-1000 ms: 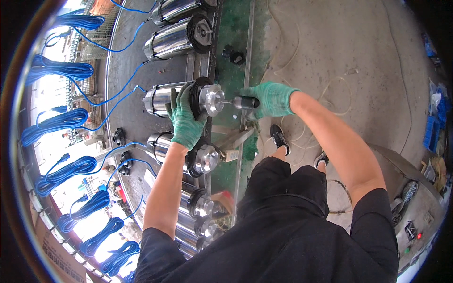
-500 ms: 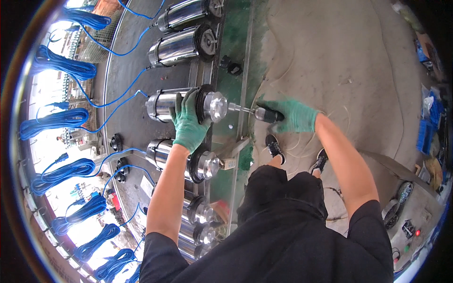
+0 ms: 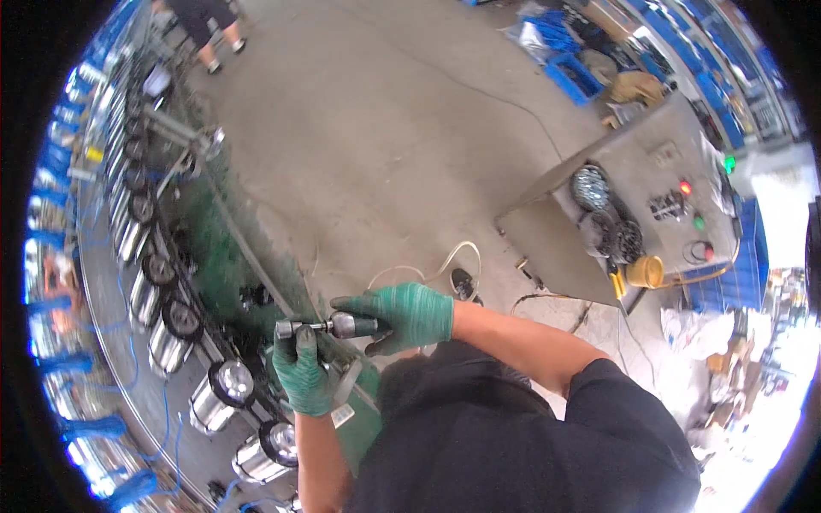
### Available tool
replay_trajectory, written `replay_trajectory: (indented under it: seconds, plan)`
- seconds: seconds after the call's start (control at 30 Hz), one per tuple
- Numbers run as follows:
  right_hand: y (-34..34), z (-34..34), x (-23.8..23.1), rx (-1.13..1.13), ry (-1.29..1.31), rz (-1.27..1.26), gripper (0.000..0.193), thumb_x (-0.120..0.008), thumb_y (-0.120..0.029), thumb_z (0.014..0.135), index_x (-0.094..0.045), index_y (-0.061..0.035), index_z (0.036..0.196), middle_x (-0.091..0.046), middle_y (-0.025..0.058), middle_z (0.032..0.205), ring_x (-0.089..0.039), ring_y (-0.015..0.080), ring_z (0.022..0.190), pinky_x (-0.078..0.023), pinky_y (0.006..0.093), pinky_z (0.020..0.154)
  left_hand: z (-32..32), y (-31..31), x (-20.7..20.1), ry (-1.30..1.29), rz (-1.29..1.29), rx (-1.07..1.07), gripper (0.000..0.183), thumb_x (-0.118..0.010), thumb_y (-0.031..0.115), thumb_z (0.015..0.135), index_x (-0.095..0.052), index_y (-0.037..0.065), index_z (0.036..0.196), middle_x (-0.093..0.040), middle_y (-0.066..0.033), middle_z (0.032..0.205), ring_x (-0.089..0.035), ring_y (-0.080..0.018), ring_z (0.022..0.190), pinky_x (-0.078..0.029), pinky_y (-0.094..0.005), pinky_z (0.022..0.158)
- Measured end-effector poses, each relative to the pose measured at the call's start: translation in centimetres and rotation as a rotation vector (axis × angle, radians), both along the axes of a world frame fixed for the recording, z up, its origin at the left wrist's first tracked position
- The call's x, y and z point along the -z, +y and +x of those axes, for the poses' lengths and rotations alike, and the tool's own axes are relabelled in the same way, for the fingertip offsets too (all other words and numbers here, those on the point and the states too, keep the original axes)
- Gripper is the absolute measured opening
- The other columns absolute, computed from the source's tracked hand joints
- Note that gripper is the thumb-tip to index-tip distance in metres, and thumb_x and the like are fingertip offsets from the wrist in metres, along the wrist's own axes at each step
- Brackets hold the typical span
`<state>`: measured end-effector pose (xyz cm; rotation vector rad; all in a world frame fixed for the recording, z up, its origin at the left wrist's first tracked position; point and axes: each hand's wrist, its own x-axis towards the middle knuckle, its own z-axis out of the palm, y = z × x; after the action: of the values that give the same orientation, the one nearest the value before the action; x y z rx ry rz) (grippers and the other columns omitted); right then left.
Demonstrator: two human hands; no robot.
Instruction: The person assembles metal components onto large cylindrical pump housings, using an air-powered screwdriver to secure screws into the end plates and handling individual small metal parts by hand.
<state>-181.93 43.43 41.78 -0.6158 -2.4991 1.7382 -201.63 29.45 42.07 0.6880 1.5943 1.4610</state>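
My right hand point(image 3: 409, 316), in a green glove with dark fingertips, is closed around a slim power driver point(image 3: 342, 325). From its nose a thin shaft runs to a silver socket point(image 3: 284, 329) at the left end. My left hand point(image 3: 304, 380), gloved alike, pinches this socket between thumb and fingers. The driver lies roughly level across my front, apart from the shiny metal cylinders. Two nearby cylinders, one with a bright domed end point(image 3: 221, 398) and one lower down point(image 3: 267, 453), lie on the bench to the left of my left hand.
A long row of cylinders with dark end rings point(image 3: 182, 321) curves along the bench. To the right stands a grey metal stand point(image 3: 547, 248) bearing bowls of small parts point(image 3: 592, 188), a yellow cup point(image 3: 644, 272) and buttons. A pale hose point(image 3: 466, 248) loops over the floor. Another person point(image 3: 205, 26) stands far left.
My left hand has left the cylinder and now grips the driver's socket. The driver has come away from the cylinder's end. My view has swung right, bringing in the stand.
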Motion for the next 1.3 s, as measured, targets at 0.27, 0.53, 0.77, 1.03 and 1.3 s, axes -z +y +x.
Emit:
replay_trajectory:
  seconds: [0.27,0.53,0.77,1.03,1.3]
  plan:
    - [2.0,17.9,2.2,0.609,0.015,0.086,0.085,-0.079,-0.026,0.076,-0.043,-0.0134,0.152,-0.063,0.0178,0.127,-0.066,0.0367,0.109,-0.055,0.0445,0.090,13.0,13.7,-4.5,-0.040,0.038,0.015,0.009,-0.058,0.019,0.104,-0.056,0.010,0.106,-0.050,-0.0007,0.072,-0.052,-0.0125,0.062,-0.047,-0.0304,0.057]
    - [8.2,35.3,11.4,1.658,0.310,-0.029,0.086,-0.078,-0.006,0.080,-0.035,-0.0082,0.155,-0.063,0.0030,0.106,-0.059,0.0129,0.087,-0.054,0.0292,0.081,29.9,27.0,2.9,0.313,-0.215,0.893,0.017,-0.067,0.016,0.097,-0.065,0.004,0.109,-0.061,-0.0006,0.079,-0.055,-0.0102,0.064,-0.048,-0.0293,0.056]
    - [10.9,47.4,16.8,1.682,-0.326,0.155,0.087,-0.082,-0.019,0.078,-0.037,-0.0046,0.151,-0.071,0.0174,0.104,-0.069,0.0343,0.088,-0.056,0.0406,0.081,46.7,36.7,16.5,0.589,-0.250,1.288,0.032,-0.067,0.024,0.096,-0.066,0.002,0.119,-0.066,-0.0044,0.086,-0.060,-0.0135,0.067,-0.051,-0.0335,0.060]
    - [12.7,48.7,19.3,1.522,-0.581,0.173,0.099,-0.084,-0.023,0.075,-0.031,-0.0041,0.156,-0.066,0.0234,0.120,-0.065,0.0399,0.106,-0.053,0.0444,0.092,57.1,41.4,26.9,0.900,-0.115,1.383,0.045,-0.071,0.037,0.090,-0.067,0.008,0.124,-0.069,-0.0247,0.118,-0.066,-0.0397,0.112,-0.053,-0.0459,0.094]
    - [13.2,49.6,20.0,1.508,-0.633,0.211,0.086,-0.079,-0.030,0.079,-0.038,-0.0062,0.151,-0.059,0.0318,0.123,-0.061,0.0469,0.107,-0.052,0.0511,0.093,50.2,33.3,21.1,0.433,-0.172,1.073,0.035,-0.067,0.020,0.093,-0.063,0.006,0.125,-0.071,-0.0226,0.109,-0.069,-0.0392,0.101,-0.054,-0.0433,0.088]
